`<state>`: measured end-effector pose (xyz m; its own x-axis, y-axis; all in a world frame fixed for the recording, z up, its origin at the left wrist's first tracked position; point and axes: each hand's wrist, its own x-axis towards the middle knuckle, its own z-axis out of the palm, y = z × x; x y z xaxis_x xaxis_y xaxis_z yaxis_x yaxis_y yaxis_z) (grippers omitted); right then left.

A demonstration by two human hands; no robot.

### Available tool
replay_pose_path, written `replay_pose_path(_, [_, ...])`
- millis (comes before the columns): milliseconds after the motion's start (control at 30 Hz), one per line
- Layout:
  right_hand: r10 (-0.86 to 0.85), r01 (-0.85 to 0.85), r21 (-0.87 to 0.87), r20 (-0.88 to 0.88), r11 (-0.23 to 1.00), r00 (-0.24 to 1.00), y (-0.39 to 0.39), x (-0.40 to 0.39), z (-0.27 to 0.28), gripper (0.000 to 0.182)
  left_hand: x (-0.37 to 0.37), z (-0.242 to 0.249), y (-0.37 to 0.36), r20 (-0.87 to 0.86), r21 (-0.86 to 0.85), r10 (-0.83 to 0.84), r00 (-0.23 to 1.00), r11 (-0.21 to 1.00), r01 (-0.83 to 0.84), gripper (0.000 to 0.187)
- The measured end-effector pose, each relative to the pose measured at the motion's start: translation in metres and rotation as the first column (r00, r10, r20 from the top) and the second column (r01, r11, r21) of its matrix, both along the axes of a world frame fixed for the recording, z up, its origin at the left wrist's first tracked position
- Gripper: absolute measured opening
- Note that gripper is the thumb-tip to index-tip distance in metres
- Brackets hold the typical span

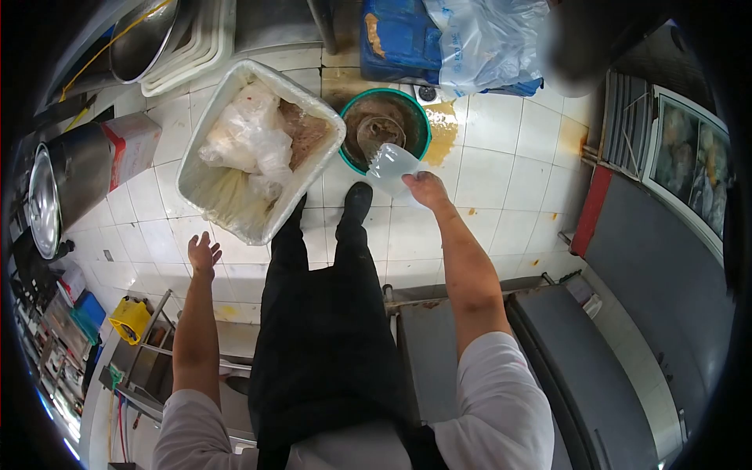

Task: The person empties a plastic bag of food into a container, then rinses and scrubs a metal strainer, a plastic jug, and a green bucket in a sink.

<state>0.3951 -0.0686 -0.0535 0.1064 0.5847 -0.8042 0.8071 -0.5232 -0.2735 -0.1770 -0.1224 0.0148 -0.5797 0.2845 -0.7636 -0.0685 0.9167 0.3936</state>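
My right hand (425, 189) grips a translucent plastic container (394, 169). The container is tilted, its mouth over the near rim of a green tub (428, 129). Murky brown liquid (368, 117) fills the tub, with ripples in the middle. To the left, my left hand (204, 254) hangs with its fingers apart and nothing in it. Closest to that hand is a large white bin (188, 184), lined with clear plastic. Inside the bin lie a bulging clear plastic bag (249, 129) and brownish matter at the right side.
A blue crate (399, 43) with plastic bags (489, 39) stands behind the tub. Yellowish liquid (441, 133) wets the tiled floor (501, 176) beside it. Steel counters are near me at right; a metal pot (82, 176) and a carton (133, 149) are at left.
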Motion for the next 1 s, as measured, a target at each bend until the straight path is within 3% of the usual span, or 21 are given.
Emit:
replay_pose_path(433, [0.034,-0.031,-0.027,0.109,0.999,0.993,0.028,-0.030,0.017,0.069,0.015,0.018,-0.012,0.012,-0.062,-0.102,0.995,0.993,0.102,0.066])
replay_pose_path(633, [-0.083,0.078,0.038,0.183,0.996,0.979,0.027,-0.032,0.038,0.072,0.012,0.026,-0.001,0.068,-0.104,-0.179,0.981,0.977,0.186,0.068])
replay_pose_path(800, [-0.315,0.301,0.104,0.162,0.948,0.935,-0.008,-0.010,0.052,0.074,0.010,0.034,0.012,0.040,-0.036,-0.269,0.962,0.962,0.271,0.067])
replay_pose_path(900, [-0.473,0.458,0.148,0.093,0.877,0.876,-0.047,0.007,0.036,0.070,0.007,0.030,0.025,0.029,-0.015,-0.405,0.914,0.914,0.405,0.062])
replay_pose_path(933, [-0.526,0.512,0.157,0.063,0.844,0.848,-0.057,0.009,0.036,0.068,0.009,0.030,0.030,0.017,0.003,-0.457,0.889,0.889,0.457,0.060])
replay_pose_path(1000, [-0.747,0.756,0.118,-0.121,0.644,0.654,-0.083,0.005,0.043,0.061,0.013,0.029,0.039,-0.006,0.034,-0.562,0.827,0.826,0.562,0.057])
